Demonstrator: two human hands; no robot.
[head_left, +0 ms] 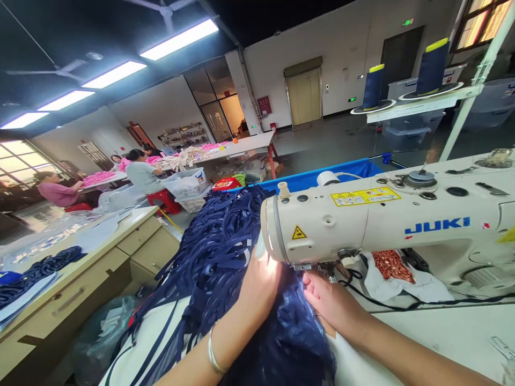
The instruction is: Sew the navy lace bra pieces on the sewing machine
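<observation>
The left hand's [262, 279] fingertips are lost behind the rounded end of the sewing machine [322, 225], so their hold cannot be told. The right hand's [325, 296] curled fingers hide whether they pinch the navy fabric [298, 321] or only press it; the fabric itself runs off below. Print on the yellow label [366, 197] is too small to read. Toward the tabletop's [442, 332] right side, a wire-like object [501, 346] is cut off.

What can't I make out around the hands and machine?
In the head view:
Left hand: fingertips, hidden by the sewing machine.
Right hand: whether it pinches the navy fabric, hidden by its curled fingers.
Needle: too small or hidden under the machine.
Long yellow label: print too small to read.
Sewing machine: right end, cut off by picture edge.
</observation>
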